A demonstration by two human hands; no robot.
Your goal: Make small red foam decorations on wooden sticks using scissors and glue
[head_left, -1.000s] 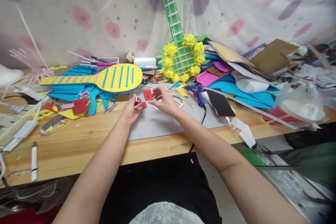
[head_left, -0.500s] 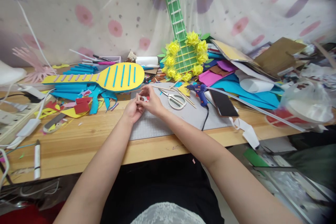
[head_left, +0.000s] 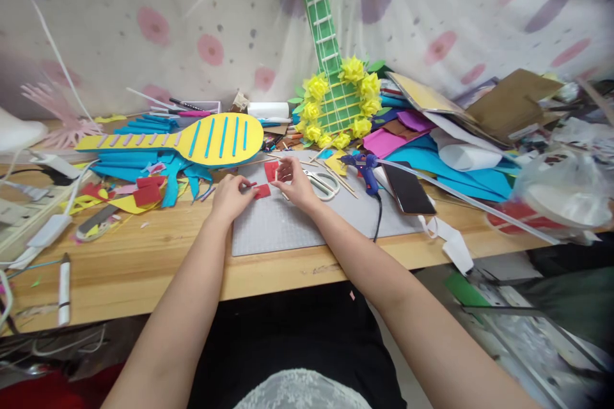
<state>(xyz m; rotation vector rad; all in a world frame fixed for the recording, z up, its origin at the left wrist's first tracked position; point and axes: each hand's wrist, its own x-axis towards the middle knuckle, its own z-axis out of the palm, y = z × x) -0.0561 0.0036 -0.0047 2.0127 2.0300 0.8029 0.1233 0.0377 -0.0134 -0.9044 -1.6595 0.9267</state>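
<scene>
My left hand (head_left: 231, 197) is over the left edge of the grey cutting mat (head_left: 278, 230), its thumb and fingers closed on a small red paper roll (head_left: 251, 185). Right beside its fingertips lies a small red paper piece (head_left: 262, 192). A second red paper piece (head_left: 271, 170) is on the mat near my right hand (head_left: 296, 186). The fingers of that hand are curled, with thumb and fingertip pinching what looks like a short pale stick (head_left: 284, 195). White-handled scissors (head_left: 326, 186) lie just to its right, partly hidden by the hand.
A blue glue gun (head_left: 364, 172) and a phone (head_left: 409, 186) lie to the right. Behind stand a green paper guitar (head_left: 330, 105) with yellow flowers and a yellow striped paper piece (head_left: 218, 140). Paper scraps (head_left: 148, 192) and a crayon (head_left: 64, 291) are at left.
My hands were together over the mat and have moved apart, left hand leftward, right hand rightward. The red paper pieces and the red roll now show.
</scene>
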